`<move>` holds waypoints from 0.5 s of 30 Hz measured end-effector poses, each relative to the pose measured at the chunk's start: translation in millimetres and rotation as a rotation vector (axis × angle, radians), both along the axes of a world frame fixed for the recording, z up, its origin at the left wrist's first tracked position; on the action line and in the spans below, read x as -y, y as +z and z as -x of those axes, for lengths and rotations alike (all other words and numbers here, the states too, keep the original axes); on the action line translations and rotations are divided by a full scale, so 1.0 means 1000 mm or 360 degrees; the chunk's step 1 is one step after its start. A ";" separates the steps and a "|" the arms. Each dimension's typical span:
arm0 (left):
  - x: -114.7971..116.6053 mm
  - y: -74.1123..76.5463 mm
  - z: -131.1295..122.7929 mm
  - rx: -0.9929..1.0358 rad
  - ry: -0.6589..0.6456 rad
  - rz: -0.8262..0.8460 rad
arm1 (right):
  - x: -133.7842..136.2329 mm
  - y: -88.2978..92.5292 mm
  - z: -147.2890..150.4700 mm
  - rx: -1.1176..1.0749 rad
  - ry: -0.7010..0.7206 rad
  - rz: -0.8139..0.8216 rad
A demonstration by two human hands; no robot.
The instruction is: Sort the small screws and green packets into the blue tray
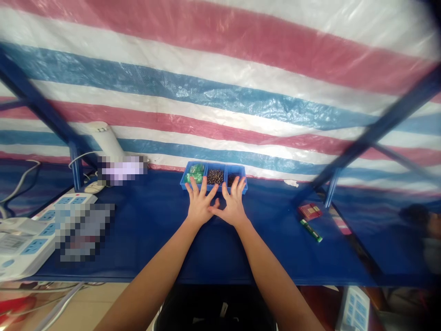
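Observation:
Both my hands lie flat on the blue table [155, 239], palms down, fingers spread, thumbs touching. My left hand [199, 204] and my right hand [234, 204] rest just in front of a blue tray [185, 180] with three compartments. Its left compartment holds green packets [195, 174]. The middle one is filled with small dark pieces [215, 176], and the right one also holds dark pieces [232, 178]. My fingertips reach the tray's front edge. Neither hand holds anything.
White power strips [24, 243] with cables lie at the left edge. A white lamp base [105, 138] stands at the back left. A red box [310, 211] and a green stick [311, 230] lie to the right. Blue frame bars [372, 133] cross before a striped tarp.

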State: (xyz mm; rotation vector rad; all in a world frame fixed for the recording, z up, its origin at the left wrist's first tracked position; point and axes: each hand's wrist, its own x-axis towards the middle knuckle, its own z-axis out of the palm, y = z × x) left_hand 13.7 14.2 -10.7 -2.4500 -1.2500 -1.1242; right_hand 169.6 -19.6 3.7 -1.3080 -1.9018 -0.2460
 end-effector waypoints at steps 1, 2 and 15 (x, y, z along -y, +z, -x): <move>-0.001 0.000 0.000 0.0003 0.0064 0.0030 | -0.001 -0.002 0.000 -0.0025 0.0029 0.0001; -0.001 0.001 0.000 0.0008 0.0130 0.0062 | -0.002 -0.004 0.000 -0.0068 0.0051 0.0003; 0.003 0.006 -0.007 -0.0111 0.0265 0.0254 | -0.003 -0.024 -0.012 -0.0423 -0.0008 0.0221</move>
